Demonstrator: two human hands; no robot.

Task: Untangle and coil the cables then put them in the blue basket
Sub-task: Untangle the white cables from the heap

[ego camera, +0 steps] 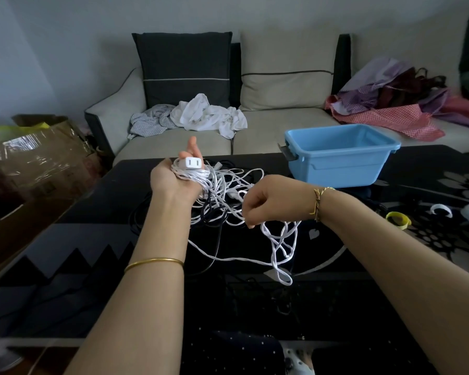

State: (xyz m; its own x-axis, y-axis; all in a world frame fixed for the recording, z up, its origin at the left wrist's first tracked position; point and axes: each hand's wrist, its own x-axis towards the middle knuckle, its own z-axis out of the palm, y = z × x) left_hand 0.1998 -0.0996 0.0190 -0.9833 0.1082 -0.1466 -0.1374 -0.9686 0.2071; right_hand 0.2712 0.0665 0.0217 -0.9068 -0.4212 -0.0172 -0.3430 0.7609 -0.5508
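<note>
hands | my left hand [173,180] grips the white cable [198,174] coil; right hand [267,200] pinches its slack, rightward, lower | blue basket [336,169] beyond right hand

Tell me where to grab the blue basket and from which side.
Probably by the short ends of the blue basket: its rim flares outward, giving fingers a lip to hook under, and a grey handle juts from the end on the picture's left. Come from the sides, under the rim; it stands upright, mouth up.
</note>
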